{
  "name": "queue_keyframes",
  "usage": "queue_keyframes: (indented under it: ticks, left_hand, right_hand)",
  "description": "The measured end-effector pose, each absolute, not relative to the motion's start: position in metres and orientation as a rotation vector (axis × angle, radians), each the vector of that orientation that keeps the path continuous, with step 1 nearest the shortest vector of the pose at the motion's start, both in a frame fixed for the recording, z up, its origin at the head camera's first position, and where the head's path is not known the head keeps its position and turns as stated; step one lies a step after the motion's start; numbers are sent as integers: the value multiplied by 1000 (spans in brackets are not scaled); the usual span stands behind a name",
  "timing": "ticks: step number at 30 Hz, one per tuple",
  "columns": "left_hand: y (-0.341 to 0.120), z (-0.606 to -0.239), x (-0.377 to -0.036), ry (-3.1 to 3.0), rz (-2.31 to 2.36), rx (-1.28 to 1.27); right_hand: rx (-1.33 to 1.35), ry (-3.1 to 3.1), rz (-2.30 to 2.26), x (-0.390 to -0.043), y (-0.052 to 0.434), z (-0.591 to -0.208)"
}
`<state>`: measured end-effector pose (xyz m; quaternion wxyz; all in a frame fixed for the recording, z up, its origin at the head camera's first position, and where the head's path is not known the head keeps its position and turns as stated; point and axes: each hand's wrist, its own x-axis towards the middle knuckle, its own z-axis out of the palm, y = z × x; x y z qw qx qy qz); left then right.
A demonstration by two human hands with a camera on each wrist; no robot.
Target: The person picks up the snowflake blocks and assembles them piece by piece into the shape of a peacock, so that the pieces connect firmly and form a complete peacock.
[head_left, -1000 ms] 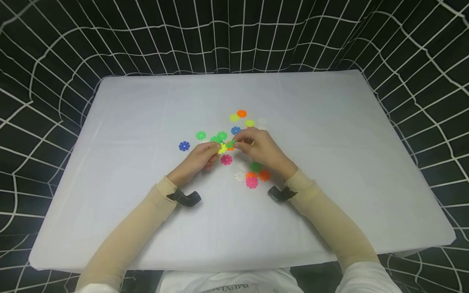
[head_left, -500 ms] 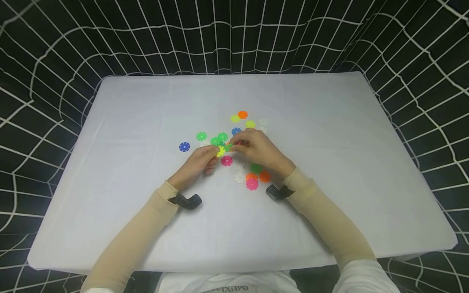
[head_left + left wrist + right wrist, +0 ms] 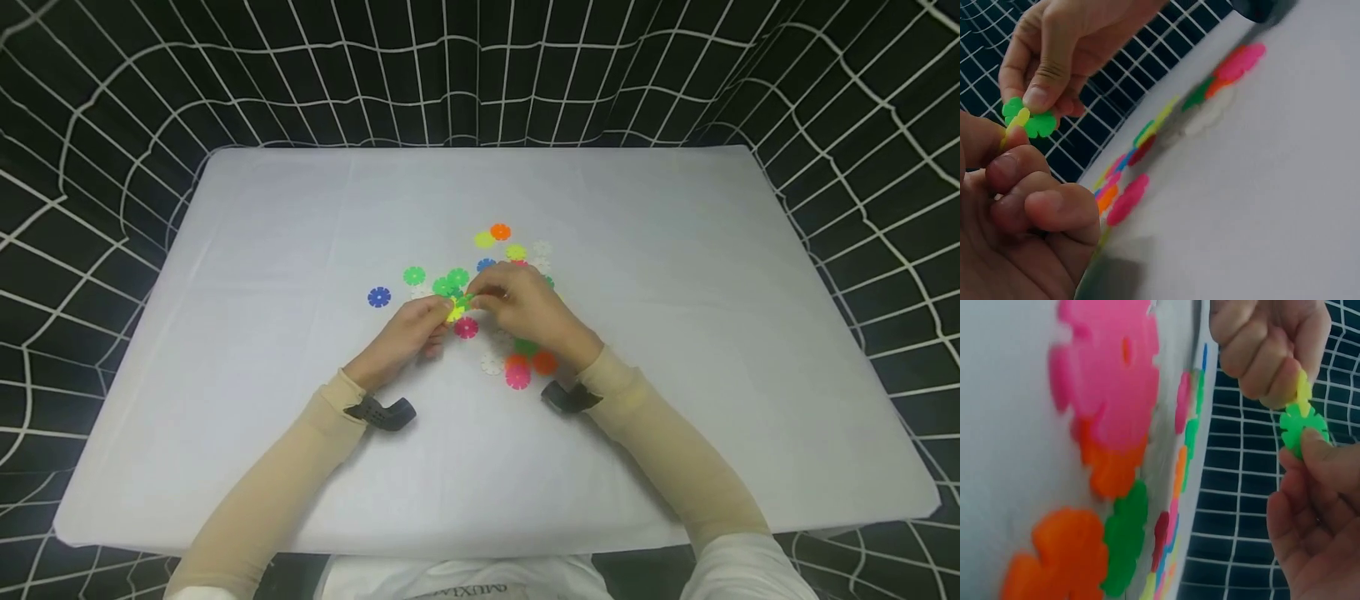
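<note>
On the worktop [image 3: 300, 250] the loose discs [image 3: 517, 367] lie scattered around its middle. Both hands meet above them, the left hand [image 3: 408, 333] left of the right hand [image 3: 532, 312], their two held discs [image 3: 459, 306] touching between the fingers [image 3: 1038, 94].

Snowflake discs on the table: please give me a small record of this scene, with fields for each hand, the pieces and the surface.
left hand: pinches a yellow disc
right hand: pinches a green disc
the two discs: touching, edge into edge, held above the table
loose discs: pink, orange, green, blue, white, scattered near the hands
surface: white table
surround: black netting
</note>
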<state>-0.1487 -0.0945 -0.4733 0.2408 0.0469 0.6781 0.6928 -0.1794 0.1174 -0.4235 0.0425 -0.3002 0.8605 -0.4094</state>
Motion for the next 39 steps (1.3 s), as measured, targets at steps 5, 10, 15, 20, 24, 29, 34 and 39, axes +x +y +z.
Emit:
queue_keyframes:
  ticks: [5,10,15,20,24,29,34,39]
  left_hand:
    - [-94,-472,-148,1813,1922,128]
    - [-95,-470,-147,1824,1956,129]
    - [-99,-469,-148,1816,2033,88]
    - [-105,-470,-149,1730,2163,17]
    - [-108,-472,-150,1686,2201,-1]
    - [-108,-473,-149,1670,2214,-13]
    - [-109,-474,-149,1672,2218,-9]
    - [-109,-475,-150,1670,2210,7]
  right_hand:
    - [-938,2657,-1269,-177,115,-427]
    - [-910,2586,-1165,-187,117,-423]
    - [-713,2549,-1044,-203,127,-412]
    - [-542,2628,-894,-218,131,-415]
    - [-595,2648,-648,-224,129,-424]
    - [-644,2638,-458,-222,126,-431]
    - [-602,2673,-440,-220,124,-433]
    - [-557,2683,-390,-219,124,-434]
